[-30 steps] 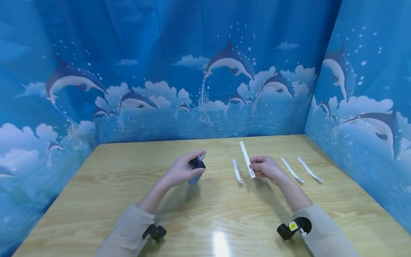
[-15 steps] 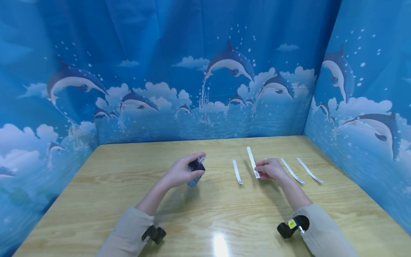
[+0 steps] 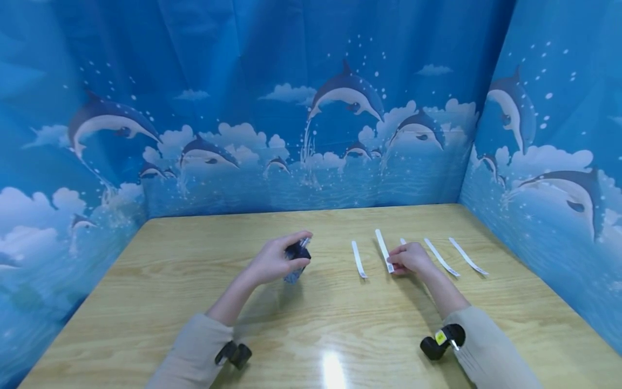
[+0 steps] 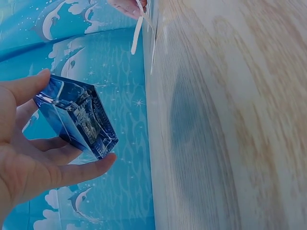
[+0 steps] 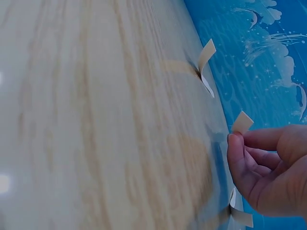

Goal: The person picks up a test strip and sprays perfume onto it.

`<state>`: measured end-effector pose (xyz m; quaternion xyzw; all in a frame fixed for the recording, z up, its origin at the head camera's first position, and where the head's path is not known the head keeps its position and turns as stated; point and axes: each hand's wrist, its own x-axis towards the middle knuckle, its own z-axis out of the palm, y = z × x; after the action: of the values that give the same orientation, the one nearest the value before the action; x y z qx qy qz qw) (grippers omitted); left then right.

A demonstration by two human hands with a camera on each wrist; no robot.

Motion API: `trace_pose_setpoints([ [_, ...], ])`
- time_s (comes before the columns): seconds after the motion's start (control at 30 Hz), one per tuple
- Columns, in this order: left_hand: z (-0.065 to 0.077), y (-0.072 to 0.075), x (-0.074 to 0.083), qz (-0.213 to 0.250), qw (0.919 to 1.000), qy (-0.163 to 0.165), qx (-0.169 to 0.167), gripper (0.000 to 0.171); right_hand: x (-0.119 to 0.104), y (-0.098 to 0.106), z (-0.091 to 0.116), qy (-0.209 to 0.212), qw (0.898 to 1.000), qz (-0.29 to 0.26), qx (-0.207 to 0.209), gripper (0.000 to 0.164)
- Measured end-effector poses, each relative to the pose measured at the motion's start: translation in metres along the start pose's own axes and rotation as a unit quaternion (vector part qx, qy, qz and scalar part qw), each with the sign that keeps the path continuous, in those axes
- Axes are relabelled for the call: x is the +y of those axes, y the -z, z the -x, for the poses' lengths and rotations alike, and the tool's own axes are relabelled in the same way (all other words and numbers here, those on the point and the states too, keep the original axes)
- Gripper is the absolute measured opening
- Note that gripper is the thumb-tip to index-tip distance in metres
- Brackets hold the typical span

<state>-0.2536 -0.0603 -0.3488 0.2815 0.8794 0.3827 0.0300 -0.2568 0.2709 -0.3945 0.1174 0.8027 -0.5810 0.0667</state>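
Note:
My left hand [image 3: 273, 261] grips a dark blue faceted glass perfume bottle [image 3: 295, 266] above the left middle of the table, thumb on one side and fingers on the other. In the left wrist view the bottle [image 4: 79, 117] is tilted, a broad flat face toward the camera. My right hand [image 3: 412, 258] pinches the near end of a white paper test strip [image 3: 382, 244], which points away from me. The end of that strip [image 5: 243, 122] stands out past thumb and forefinger in the right wrist view. Another strip [image 3: 403, 241] is mostly hidden behind the right hand.
One white strip [image 3: 359, 259] lies left of the right hand. Two more, an inner strip [image 3: 440, 258] and an outer strip [image 3: 468, 256], lie to its right, near ends curled up. Blue dolphin-print curtains [image 3: 233, 183] line the wooden table's [image 3: 194, 243] back and sides.
My right hand has moved slightly right and lowered the pinched strip toward the table, uncovering the tip of another strip behind it. The left hand and bottle have stayed nearly still.

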Motion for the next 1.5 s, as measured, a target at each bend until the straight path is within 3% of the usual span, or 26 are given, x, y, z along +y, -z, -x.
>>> trace_pose_setpoints([
  [0.17,-0.0002,0.0001,-0.0005,-0.004,1.0000,-0.001,-0.002,0.056,0.0032,0.0000,-0.0019,-0.018,1.000,-0.023,-0.004,0.026],
  [0.6,-0.0016,-0.0005,0.0011,-0.007,0.9999,0.001,-0.009,0.055,0.0050,-0.0023,-0.0043,-0.027,0.999,0.023,0.009,0.019],
  [1.0,-0.0029,-0.0011,0.0017,-0.015,0.9997,0.001,-0.017,0.055,0.0029,-0.0034,-0.0033,-0.028,0.999,0.018,0.010,0.019],
  [1.23,-0.0026,-0.0014,0.0028,-0.012,0.9997,0.006,-0.021,0.055,0.0041,-0.0035,-0.0044,-0.036,0.997,0.060,0.028,0.017],
  [1.5,-0.0003,-0.0004,0.0032,-0.003,0.9998,0.004,-0.021,0.055,0.0012,-0.0057,-0.0002,0.019,0.987,0.150,0.052,0.019],
])
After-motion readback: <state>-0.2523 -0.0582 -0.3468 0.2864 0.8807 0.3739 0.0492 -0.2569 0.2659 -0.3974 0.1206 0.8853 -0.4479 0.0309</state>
